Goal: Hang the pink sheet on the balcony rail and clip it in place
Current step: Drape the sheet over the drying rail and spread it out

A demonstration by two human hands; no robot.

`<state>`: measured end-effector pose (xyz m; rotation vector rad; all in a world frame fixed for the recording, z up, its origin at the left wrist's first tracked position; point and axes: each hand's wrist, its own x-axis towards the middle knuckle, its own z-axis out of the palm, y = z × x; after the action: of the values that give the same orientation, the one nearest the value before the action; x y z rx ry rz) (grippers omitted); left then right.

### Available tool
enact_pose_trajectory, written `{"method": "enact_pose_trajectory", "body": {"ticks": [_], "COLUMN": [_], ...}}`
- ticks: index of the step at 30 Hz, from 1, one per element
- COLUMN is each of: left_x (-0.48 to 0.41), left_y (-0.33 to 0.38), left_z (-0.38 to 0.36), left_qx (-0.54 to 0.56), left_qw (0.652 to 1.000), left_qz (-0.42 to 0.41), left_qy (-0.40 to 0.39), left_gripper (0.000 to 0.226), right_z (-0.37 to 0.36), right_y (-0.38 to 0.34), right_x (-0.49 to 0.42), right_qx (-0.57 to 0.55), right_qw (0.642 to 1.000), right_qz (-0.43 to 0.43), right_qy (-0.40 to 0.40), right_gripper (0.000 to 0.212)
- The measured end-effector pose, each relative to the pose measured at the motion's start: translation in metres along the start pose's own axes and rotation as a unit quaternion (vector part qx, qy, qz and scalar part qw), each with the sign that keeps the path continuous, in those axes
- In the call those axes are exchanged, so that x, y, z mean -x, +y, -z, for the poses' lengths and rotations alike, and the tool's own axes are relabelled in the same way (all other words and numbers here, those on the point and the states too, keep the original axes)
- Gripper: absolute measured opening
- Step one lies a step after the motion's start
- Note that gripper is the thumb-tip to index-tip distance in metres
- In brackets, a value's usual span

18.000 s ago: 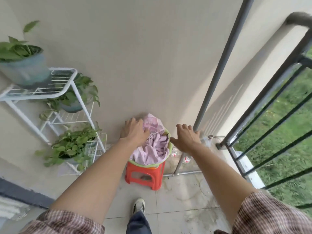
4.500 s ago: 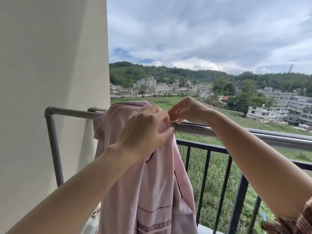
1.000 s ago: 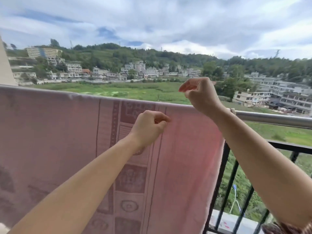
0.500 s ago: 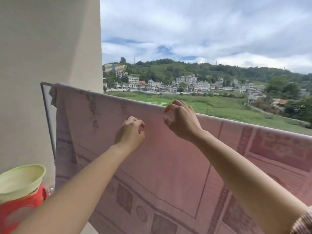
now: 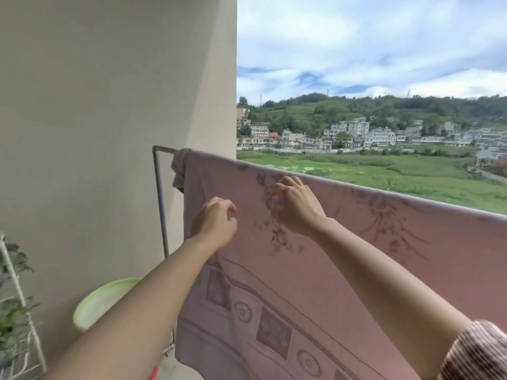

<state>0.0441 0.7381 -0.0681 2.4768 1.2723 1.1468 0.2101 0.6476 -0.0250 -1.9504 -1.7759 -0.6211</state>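
Note:
The pink sheet [image 5: 343, 256] with a darker printed pattern hangs spread over the balcony rail [image 5: 164, 149] and covers it from near the wall to the right edge of view. Its left corner is bunched at the rail's end. My left hand [image 5: 215, 223] is in front of the sheet a little below the rail, fingers curled, thumb and forefinger pinching the fabric. My right hand [image 5: 296, 207] is just to its right, closer to the rail top, fingers curled and pinching the sheet. No clip is visible.
A beige wall [image 5: 109, 133] closes the balcony's left side, with the rail's grey upright post [image 5: 161, 209] beside it. A light green basin [image 5: 101, 300] sits low at the left. A white wire rack with potted plants [image 5: 13, 311] stands at the far left.
Both hands have shifted left along the sheet toward the wall end, and my view has swung left with them. The basin and plant rack have come into view.

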Motion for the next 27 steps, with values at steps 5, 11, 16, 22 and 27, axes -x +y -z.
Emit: {"method": "enact_pose_trajectory", "body": {"ticks": [5, 11, 16, 22, 27], "left_x": [-0.055, -0.154, -0.231, -0.294, -0.336], "left_y": [-0.079, -0.189, -0.267, -0.334, -0.363], "left_z": [-0.016, -0.028, -0.028, -0.053, -0.075], "left_qx": [0.059, 0.113, 0.199, 0.309, 0.432], "left_qw": [0.997, 0.984, 0.959, 0.926, 0.851], "left_qz": [0.024, 0.125, 0.197, 0.214, 0.191], "left_qy": [0.038, 0.062, 0.052, -0.03, -0.229], "left_gripper": [0.025, 0.021, 0.019, 0.016, 0.071], "right_z": [-0.063, -0.121, -0.16, -0.208, -0.236], "right_y": [-0.024, -0.053, -0.092, -0.124, -0.142], "right_x": [-0.08, -0.194, -0.287, -0.365, -0.404], "right_qx": [0.018, 0.041, 0.055, 0.078, 0.073], "right_qw": [0.999, 0.993, 0.991, 0.996, 0.995], "right_qz": [0.04, 0.1, 0.104, 0.029, -0.069], "right_qy": [0.003, 0.042, 0.059, 0.031, 0.001], "right_gripper": [0.043, 0.039, 0.035, 0.029, 0.02]}}
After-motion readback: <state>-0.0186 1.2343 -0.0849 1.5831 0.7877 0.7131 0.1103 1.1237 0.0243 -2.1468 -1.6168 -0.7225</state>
